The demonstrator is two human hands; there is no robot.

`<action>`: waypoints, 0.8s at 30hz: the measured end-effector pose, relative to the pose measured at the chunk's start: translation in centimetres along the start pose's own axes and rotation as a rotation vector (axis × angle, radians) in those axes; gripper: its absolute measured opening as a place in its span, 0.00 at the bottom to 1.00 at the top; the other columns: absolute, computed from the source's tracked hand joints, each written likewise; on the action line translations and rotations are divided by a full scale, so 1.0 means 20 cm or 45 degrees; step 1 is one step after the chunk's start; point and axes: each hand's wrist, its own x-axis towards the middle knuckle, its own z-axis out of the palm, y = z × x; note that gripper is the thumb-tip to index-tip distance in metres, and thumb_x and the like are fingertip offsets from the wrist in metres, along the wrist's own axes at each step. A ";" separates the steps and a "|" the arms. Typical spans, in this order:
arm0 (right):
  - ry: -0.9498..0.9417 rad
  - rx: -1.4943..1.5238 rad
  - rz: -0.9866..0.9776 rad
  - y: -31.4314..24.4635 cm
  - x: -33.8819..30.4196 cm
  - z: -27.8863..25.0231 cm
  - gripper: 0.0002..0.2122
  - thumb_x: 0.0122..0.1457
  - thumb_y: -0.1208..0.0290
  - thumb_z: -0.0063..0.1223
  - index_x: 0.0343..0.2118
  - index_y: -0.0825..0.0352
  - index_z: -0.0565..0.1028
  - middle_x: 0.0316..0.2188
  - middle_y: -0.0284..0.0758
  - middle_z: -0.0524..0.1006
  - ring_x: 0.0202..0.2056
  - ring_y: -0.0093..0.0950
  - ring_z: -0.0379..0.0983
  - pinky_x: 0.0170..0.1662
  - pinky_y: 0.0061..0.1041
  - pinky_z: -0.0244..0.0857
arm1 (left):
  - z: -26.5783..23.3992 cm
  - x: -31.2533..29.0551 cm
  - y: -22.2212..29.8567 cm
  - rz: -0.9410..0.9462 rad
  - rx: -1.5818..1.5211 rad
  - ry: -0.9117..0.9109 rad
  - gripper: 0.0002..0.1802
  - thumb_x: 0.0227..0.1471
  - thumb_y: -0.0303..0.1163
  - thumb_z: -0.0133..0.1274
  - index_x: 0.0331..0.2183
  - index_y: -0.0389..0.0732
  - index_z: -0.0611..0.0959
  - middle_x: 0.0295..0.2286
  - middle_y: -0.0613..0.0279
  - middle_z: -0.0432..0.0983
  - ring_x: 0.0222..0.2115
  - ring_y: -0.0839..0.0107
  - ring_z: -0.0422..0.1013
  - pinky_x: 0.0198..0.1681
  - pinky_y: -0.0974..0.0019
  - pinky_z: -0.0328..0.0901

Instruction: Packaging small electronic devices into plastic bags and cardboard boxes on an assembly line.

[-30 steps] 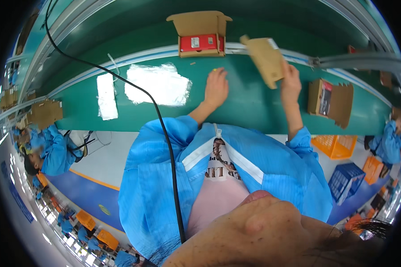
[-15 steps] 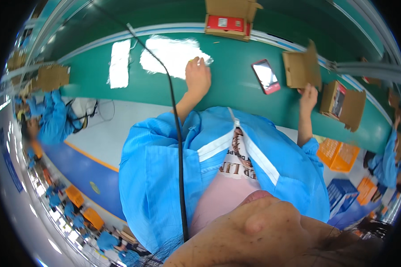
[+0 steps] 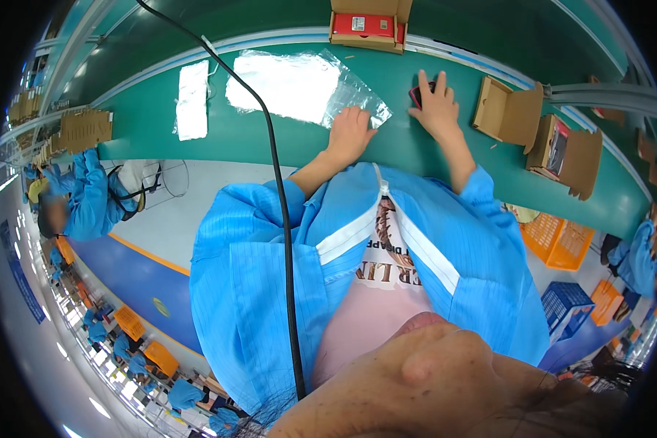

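Note:
My left hand (image 3: 352, 135) rests at the lower edge of a clear plastic bag (image 3: 359, 93), fingers bent a little and thumb apart. To its left spreads the bag's shiny white-looking part (image 3: 281, 86). My right hand (image 3: 439, 115) lies over a phone-like device (image 3: 417, 97) with a red edge and dark face, its fingers spread; the hand covers much of the device. Right of that hand stands an open small cardboard box (image 3: 492, 109) with its lid folded out to the right.
Another open cardboard box (image 3: 542, 150) with a red-and-dark item stands farther right. At the back is a cardboard box holding a red box (image 3: 365, 26). A white strip-like packet (image 3: 193, 101) lies left. A black cable (image 3: 276, 157) hangs across the view. Orange crate (image 3: 558, 241) sits below the green table (image 3: 387, 157).
My right hand has let go of the small cardboard box and moved left over the device. The box's lid now leans right. The bag's clear end now spreads farther right.

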 end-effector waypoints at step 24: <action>0.133 1.911 0.589 0.13 -0.42 -0.08 0.13 0.56 0.61 0.56 0.33 0.67 0.73 0.22 0.22 0.66 0.24 0.12 0.59 0.26 0.13 0.54 | 0.11 0.10 0.08 0.157 -0.178 -0.031 0.07 0.45 0.28 0.53 0.28 0.36 0.74 0.26 0.52 0.69 0.31 0.51 0.67 0.34 0.55 0.62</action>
